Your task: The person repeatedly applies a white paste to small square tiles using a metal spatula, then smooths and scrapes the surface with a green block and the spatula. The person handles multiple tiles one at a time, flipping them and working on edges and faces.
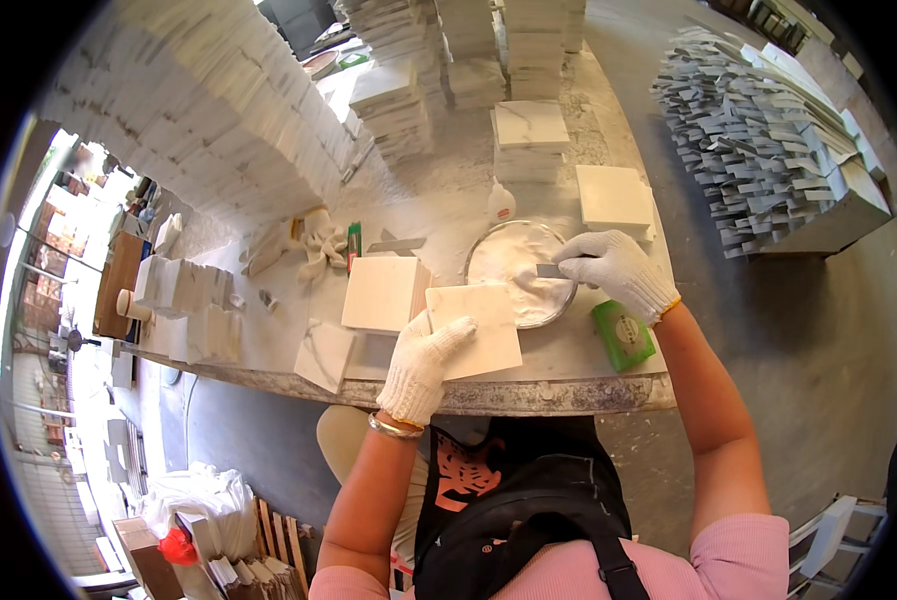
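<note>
My left hand (423,365), in a white knitted glove, grips a square white tile (483,340) near the table's front edge, thumb on its face. In my gloved right hand (613,268) is a small metal scraper (548,271), its blade dipped into a round bowl (471,290) of white paste (513,252). The tile is tilted beside the bowl's left side. Just behind my left hand stands a stack of white tiles (383,293). A grey-veined tile (324,355) lies left of that stack.
A green box (622,336) sits right of the bowl, a small white bottle (501,202) behind it. Loose gloves (318,245) lie left, near a green-handled tool (354,243). Tall tile stacks (198,110) rise at the back left. More tiles (616,198) stand far right.
</note>
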A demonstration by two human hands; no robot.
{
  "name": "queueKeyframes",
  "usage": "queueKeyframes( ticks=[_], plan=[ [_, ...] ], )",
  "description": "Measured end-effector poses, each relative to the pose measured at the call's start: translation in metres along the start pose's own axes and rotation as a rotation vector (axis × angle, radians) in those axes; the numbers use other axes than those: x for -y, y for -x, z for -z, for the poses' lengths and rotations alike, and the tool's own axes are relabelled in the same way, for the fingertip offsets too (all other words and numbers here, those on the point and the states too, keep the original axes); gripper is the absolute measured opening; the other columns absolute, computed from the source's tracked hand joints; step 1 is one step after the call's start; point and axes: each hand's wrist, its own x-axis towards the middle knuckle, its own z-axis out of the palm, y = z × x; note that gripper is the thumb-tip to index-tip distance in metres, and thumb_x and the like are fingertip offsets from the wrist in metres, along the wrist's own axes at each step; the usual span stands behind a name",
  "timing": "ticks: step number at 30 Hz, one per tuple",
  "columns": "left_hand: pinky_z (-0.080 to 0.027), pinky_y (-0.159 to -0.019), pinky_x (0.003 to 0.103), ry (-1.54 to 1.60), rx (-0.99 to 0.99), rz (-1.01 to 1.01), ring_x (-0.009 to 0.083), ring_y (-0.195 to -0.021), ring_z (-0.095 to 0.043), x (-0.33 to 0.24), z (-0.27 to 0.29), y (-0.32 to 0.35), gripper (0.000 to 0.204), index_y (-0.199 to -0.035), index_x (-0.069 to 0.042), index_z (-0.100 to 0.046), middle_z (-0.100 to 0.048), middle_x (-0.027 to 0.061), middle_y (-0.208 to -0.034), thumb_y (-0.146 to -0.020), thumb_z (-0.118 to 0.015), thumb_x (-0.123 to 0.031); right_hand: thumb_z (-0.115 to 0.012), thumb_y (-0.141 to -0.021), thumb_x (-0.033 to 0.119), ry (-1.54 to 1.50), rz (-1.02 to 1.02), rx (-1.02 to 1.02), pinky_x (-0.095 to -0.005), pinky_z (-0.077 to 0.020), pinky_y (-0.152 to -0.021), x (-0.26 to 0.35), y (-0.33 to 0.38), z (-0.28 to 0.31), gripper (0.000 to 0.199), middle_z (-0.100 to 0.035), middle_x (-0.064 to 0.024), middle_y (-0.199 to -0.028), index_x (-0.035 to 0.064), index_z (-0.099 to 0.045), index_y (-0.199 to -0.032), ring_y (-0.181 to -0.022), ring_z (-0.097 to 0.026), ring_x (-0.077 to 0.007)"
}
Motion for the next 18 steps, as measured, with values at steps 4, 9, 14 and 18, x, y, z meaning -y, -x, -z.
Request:
queueKeyframes(
  ticks=[4, 9, 14, 18],
  plan=[
    [-0.057, -0.083, 0.028, -0.09, 0.003, 0.004, 0.0149, -0.094, -0.067, -0.011, -0.006, -0.006, 0.039, -0.126, 0.003, -0.06, -0.068, 0.0081, -0.109, -0.093, -0.068, -0.016, -0.069, -0.089, 0.02, 0.018, 0.26, -0.039, -0.0328, -0.0533, -0.077, 0.012, 0.009, -0.005, 0.021, -0.074, -0.0126, -0.095, 0.0067, -0.077, -0.103, -0.084, -0.068, -0.0245],
    [-0.057, -0.076, 0.029, -0.304, 0.017, -0.012, 0.0134, -0.087, -0.068, -0.024, -0.012, -0.012, 0.035, -0.123, 0.0, -0.064, -0.071, 0.007, -0.102, -0.093, -0.069, -0.017, -0.071, -0.09, 0.016, 0.397, 0.492, -0.253, -0.0358, -0.0536, -0.075, 0.029, 0.025, -0.015, 0.017, -0.071, -0.0097, -0.091, 0.0078, -0.076, -0.104, -0.081, -0.067, -0.026],
    [-0.056, -0.07, 0.031, -0.776, -0.014, -0.296, 0.015, -0.081, -0.069, -0.036, -0.024, -0.01, 0.031, -0.113, 0.001, -0.066, -0.072, 0.008, -0.093, -0.091, -0.069, -0.02, -0.071, -0.09, 0.015, 0.526, 0.435, -0.414, -0.0349, -0.0534, -0.073, 0.014, 0.051, 0.0, 0.02, -0.069, -0.0101, -0.087, 0.0089, -0.074, -0.108, -0.081, -0.067, -0.0275],
    [-0.056, -0.07, 0.031, -1.021, -0.022, -0.454, 0.0165, -0.079, -0.069, -0.042, -0.03, -0.008, 0.032, -0.113, 0.002, -0.066, -0.072, 0.0083, -0.09, -0.09, -0.069, -0.02, -0.071, -0.087, 0.016, 0.193, 0.25, -0.437, -0.0324, -0.0527, -0.07, -0.023, 0.089, 0.023, 0.026, -0.069, -0.0118, -0.087, 0.0069, -0.074, -0.111, -0.074, -0.066, -0.0217]
  ],
)
